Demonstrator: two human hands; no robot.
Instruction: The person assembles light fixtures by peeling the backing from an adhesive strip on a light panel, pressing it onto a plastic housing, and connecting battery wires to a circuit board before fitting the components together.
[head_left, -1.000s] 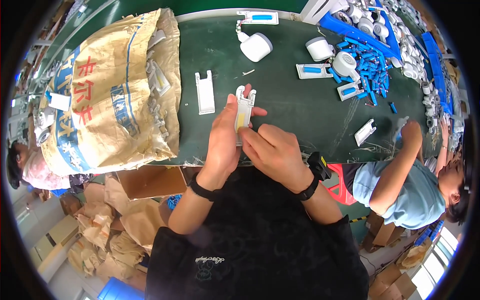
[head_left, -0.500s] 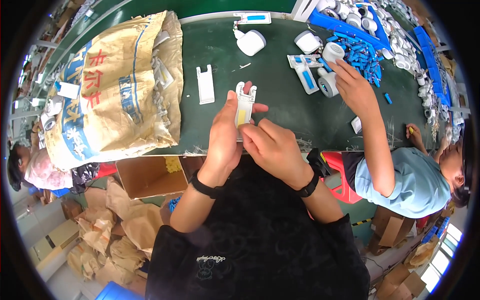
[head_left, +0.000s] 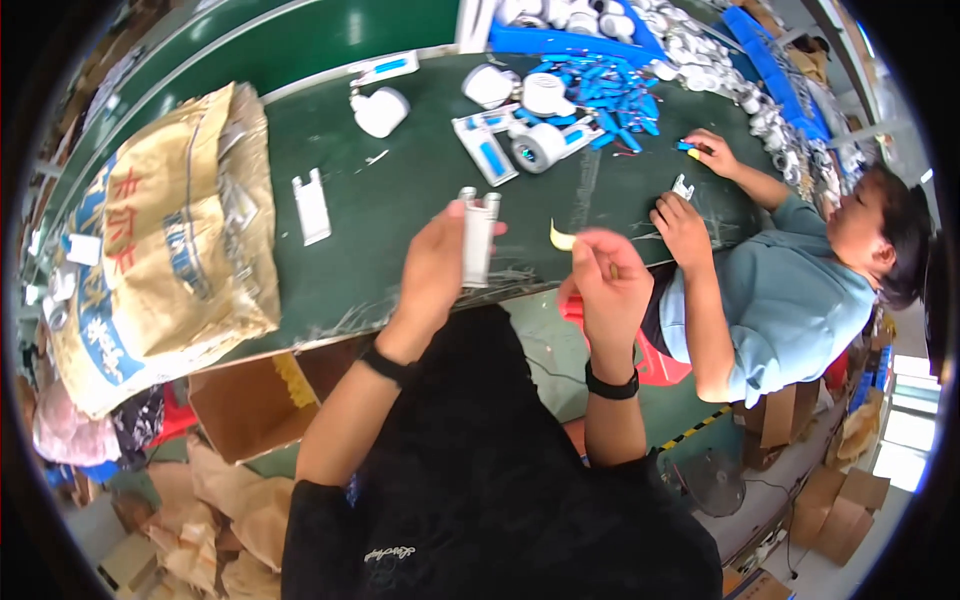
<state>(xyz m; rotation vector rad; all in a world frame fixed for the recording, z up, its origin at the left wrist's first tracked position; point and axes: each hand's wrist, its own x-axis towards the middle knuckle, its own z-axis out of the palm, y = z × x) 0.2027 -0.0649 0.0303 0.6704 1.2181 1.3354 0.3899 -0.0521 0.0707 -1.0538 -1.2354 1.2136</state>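
Note:
My left hand (head_left: 430, 268) is closed around a white plastic casing (head_left: 478, 245) with two prongs at its far end, held above the table's near edge. To the right of it, my right hand (head_left: 612, 285) is raised, thumb and fingers pinching a curled, pale yellow strip (head_left: 561, 238). The strip is apart from the casing. Another white casing (head_left: 312, 208) lies on the green table (head_left: 380, 235) to the left. Beyond my hands, white casings with blue batteries (head_left: 490, 155) lie beside round white device heads (head_left: 538, 148).
A large woven sack (head_left: 185, 230) covers the table's left end. Loose blue batteries (head_left: 610, 95) are heaped before a blue bin (head_left: 570, 45). At right, a co-worker (head_left: 810, 290) handles a casing and a blue battery. An open carton (head_left: 245, 410) stands below the table edge at left.
The yellow strip has come off the casing and is now in my right hand, which has moved right. The view has swung right. The co-worker's arm has drawn back from the battery pile.

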